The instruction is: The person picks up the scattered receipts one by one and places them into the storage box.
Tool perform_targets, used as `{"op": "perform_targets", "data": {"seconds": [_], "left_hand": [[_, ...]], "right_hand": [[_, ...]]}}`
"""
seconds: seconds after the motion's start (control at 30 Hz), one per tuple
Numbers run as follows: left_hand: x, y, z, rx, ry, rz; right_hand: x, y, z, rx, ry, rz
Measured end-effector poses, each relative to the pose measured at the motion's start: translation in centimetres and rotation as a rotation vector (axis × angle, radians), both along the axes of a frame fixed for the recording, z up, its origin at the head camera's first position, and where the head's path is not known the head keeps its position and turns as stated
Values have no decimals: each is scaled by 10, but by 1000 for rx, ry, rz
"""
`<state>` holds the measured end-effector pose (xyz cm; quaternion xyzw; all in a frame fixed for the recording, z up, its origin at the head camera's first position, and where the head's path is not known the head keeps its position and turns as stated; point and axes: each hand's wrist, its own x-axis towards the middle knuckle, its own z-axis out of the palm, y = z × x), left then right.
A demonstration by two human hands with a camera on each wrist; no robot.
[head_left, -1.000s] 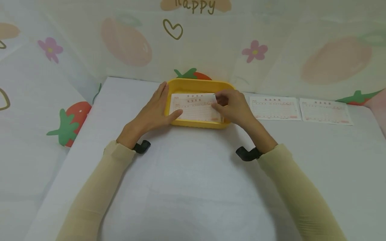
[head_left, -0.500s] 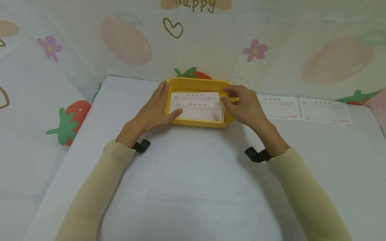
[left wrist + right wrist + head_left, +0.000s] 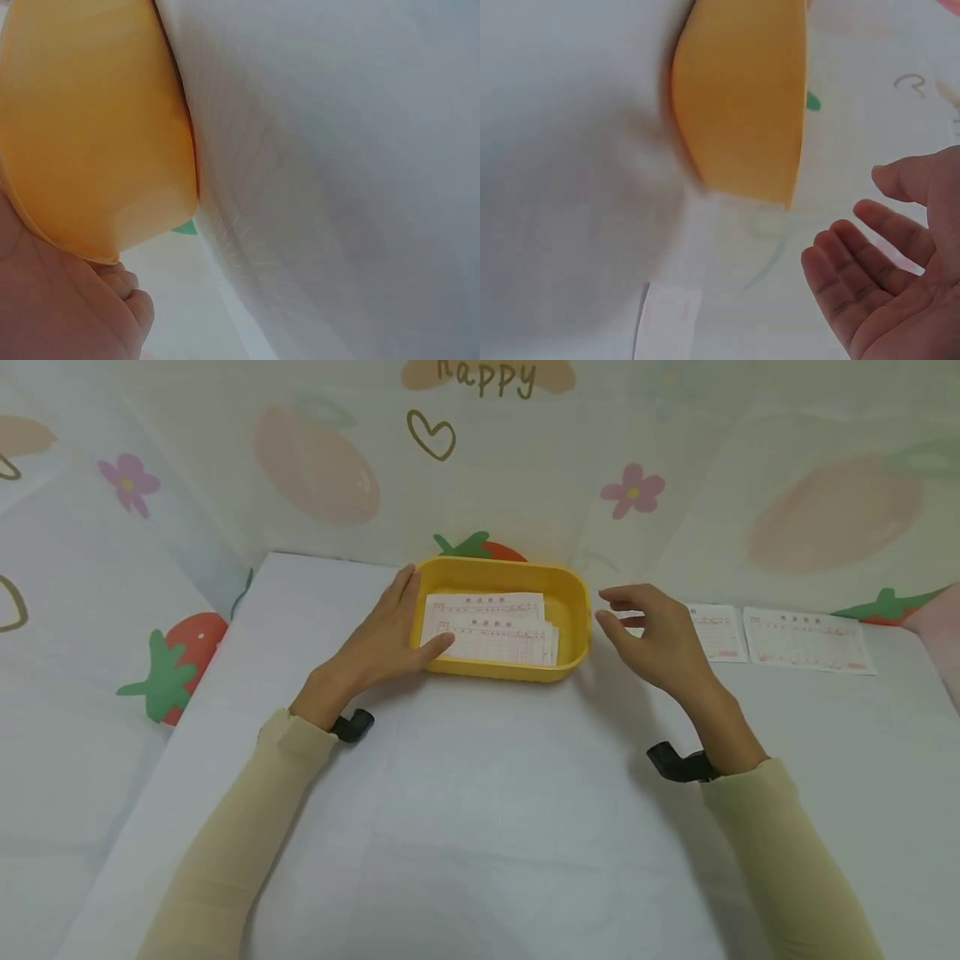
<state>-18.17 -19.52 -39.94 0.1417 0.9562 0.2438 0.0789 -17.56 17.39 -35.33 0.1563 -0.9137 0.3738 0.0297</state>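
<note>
A yellow plastic tray (image 3: 573, 618) stands at the back middle of the table, with several printed paper slips (image 3: 487, 643) in overlapping layers inside it. My left hand (image 3: 375, 635) rests on the tray's left end, fingers straight along the side and thumb reaching over the front rim onto the slips. In the left wrist view the tray's outer wall (image 3: 97, 120) rises beside that hand. My right hand (image 3: 660, 631) hovers right of the tray with nothing in it, fingers loosely bent and apart. Behind it lies a printed slip (image 3: 723, 635), partly hidden.
Another printed slip (image 3: 810, 639) lies on the table farther right, beside the partly hidden one. White cloth covers the table (image 3: 480, 810). A backdrop with fruit and flower prints (image 3: 487, 468) hangs just behind the tray.
My right hand has let go of the slip in the tray and moved right, out past the tray's rim. The slips now lie flat inside. My left hand has stayed in place.
</note>
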Motion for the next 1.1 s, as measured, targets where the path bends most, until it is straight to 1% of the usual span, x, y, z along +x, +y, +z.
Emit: {"op": "perform_targets", "data": {"seconds": [0.23,0.43,0.5,0.6,0.73,0.87,0.97,1.1], "left_hand": [[-1,2,0,15,-4,-1],[0,2,-3,9,-12,0],[0,2,-3,8,-8,1],[-1,1,-1,9,5,2],[1,-1,-2,5,14,12],[2,-2,-2,-6,14,11],[1,-1,-1,-3,14,-3],[0,1,-1,4,20,-11]], "right_hand": [[3,36,-9,4,23,-63],[-1,68,-25,10,-22,-87],[-4,78,-27,18,-34,-97],[-10,92,-25,42,-53,-114],[-19,109,-27,81,-94,-143],[-26,125,-38,128,-106,-199],[-28,135,-45,162,-109,-227],[-32,142,-51,172,-107,-225]]}}
